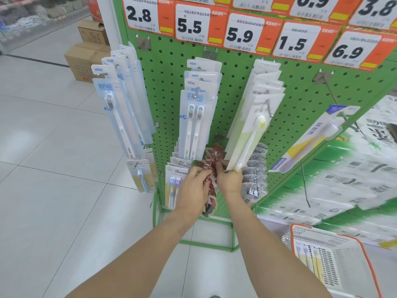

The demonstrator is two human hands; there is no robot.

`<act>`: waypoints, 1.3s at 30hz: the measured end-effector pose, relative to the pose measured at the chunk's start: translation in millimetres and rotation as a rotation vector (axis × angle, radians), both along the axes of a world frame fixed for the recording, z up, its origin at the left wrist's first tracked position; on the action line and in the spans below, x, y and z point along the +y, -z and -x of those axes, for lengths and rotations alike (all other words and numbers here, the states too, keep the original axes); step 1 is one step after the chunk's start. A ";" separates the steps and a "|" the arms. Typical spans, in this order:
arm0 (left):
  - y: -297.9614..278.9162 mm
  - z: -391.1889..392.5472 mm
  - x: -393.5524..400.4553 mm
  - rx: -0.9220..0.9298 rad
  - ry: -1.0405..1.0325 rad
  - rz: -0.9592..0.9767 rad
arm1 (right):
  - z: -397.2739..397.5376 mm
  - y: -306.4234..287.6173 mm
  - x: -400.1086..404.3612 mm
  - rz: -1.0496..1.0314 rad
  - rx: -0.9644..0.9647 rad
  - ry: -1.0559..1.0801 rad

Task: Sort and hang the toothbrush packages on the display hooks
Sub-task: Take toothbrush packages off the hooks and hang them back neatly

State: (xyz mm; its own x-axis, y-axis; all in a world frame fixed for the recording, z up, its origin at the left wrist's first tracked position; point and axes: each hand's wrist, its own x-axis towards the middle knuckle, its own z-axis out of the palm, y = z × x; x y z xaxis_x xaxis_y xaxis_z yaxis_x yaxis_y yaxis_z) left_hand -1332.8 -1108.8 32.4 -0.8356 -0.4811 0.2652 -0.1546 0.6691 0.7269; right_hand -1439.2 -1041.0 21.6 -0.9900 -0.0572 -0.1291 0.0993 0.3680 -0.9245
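Forearms: both reach forward and down to the low row of the pegboard [300, 87].
Red packages [209, 166]: bunched on a low hook between our hands, probably for sorting.
Left hand [193, 188]: fingers curled onto the bunch's left side.
Right hand [228, 179]: pinches its right side; closure unclear.
Basket [365, 254]: lower right, holds unhung toothbrush packages [309, 259].

Basket [365, 250] right of pegboard [300, 93]
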 end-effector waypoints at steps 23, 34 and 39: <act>-1.4 2.3 5.8 -0.004 -0.057 -0.023 | -17.1 11.9 -3.7 0.011 0.088 0.038; -2.5 -0.3 7.3 0.017 -0.063 -0.027 | -28.6 8.3 -0.1 -0.124 0.200 0.055; -0.5 0.4 7.5 -0.001 -0.075 -0.016 | -23.6 -0.3 3.5 -0.177 0.222 -0.077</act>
